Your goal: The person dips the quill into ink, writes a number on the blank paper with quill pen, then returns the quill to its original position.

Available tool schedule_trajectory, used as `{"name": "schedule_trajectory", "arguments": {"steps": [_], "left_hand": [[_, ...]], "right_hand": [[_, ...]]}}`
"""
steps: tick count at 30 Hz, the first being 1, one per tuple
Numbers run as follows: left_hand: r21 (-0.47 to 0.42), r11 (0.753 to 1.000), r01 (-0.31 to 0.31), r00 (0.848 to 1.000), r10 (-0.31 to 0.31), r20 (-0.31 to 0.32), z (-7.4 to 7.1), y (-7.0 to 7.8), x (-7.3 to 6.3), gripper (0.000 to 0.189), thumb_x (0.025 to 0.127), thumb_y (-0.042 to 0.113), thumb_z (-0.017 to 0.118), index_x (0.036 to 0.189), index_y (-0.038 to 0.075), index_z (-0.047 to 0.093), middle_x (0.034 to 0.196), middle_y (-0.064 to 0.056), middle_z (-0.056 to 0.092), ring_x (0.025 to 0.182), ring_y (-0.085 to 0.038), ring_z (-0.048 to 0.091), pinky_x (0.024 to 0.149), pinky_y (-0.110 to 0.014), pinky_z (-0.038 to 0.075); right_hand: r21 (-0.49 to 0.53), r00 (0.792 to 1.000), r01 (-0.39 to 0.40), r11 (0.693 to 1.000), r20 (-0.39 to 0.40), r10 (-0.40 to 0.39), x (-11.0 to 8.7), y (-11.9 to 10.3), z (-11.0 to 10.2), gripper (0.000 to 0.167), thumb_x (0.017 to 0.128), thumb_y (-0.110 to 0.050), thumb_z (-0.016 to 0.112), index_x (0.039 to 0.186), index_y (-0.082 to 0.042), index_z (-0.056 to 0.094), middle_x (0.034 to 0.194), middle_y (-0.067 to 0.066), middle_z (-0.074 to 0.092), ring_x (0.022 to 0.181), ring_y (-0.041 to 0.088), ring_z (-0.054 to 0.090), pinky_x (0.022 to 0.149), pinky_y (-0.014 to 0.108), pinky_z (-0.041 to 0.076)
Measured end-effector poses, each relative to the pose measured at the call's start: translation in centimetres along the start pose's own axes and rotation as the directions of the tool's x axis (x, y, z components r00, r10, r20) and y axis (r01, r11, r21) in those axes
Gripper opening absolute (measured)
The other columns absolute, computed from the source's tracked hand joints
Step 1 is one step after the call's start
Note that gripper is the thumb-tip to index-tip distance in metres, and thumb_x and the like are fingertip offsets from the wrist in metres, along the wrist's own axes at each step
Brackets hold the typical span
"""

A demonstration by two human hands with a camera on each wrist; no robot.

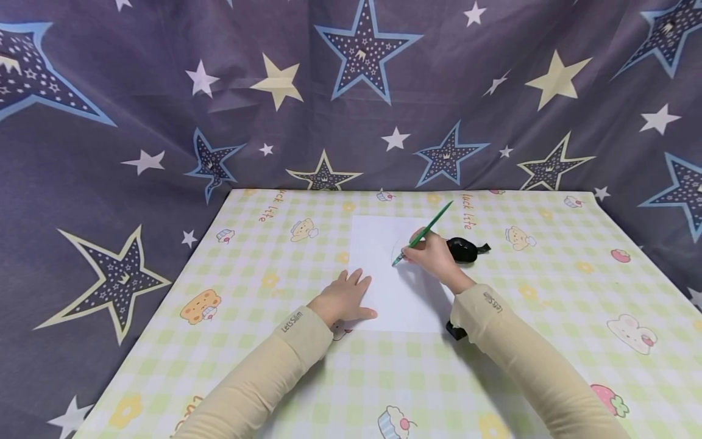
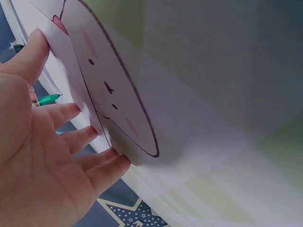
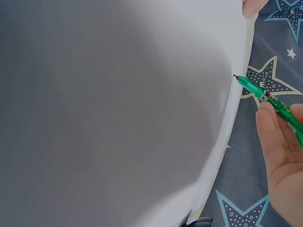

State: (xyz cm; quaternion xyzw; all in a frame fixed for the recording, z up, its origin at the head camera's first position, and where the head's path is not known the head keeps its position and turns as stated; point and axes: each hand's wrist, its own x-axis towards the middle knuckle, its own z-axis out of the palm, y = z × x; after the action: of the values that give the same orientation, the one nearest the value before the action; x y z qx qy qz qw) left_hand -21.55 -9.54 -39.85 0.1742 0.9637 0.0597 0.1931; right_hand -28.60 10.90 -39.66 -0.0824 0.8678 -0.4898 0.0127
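Note:
A white sheet of paper (image 1: 375, 238) lies on the checked tablecloth. My right hand (image 1: 436, 256) pinches a green pen (image 1: 439, 215), its tip at the paper near the middle. Beside the tip runs a thin, faint curved line. In the right wrist view the dark point of the pen (image 3: 253, 87) meets the sheet (image 3: 118, 118), and the thumb and fingers hold its barrel. My left hand (image 1: 347, 299) rests with spread fingers on the sheet's lower left part. From the left wrist, the hand (image 2: 52, 146) shows extended fingers along the paper's edge, holding nothing.
A shiny black object (image 1: 463, 250) with a short tail lies just right of the sheet, partly behind my right hand. Another small black piece (image 1: 456, 331) shows by my right sleeve. A star-printed dark curtain (image 1: 351, 122) hangs behind the table.

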Motion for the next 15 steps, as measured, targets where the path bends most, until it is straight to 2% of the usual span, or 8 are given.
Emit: {"name": "schedule_trajectory", "arguments": {"steps": [15], "left_hand": [[0.006, 1.000, -0.011, 1.000, 0.011, -0.003, 0.01, -0.03, -0.04, 0.081, 0.085, 0.052, 0.057, 0.146, 0.009, 0.025, 0.151, -0.015, 0.016, 0.134, -0.040, 0.014, 0.107, -0.047, 0.023]], "right_hand": [[0.039, 1.000, -0.017, 0.999, 0.013, 0.016, -0.20, -0.08, 0.06, 0.018, 0.084, -0.004, 0.065, 0.094, 0.001, 0.051, 0.083, 0.016, 0.068, 0.073, 0.020, 0.066, 0.065, 0.028, 0.055]]}}
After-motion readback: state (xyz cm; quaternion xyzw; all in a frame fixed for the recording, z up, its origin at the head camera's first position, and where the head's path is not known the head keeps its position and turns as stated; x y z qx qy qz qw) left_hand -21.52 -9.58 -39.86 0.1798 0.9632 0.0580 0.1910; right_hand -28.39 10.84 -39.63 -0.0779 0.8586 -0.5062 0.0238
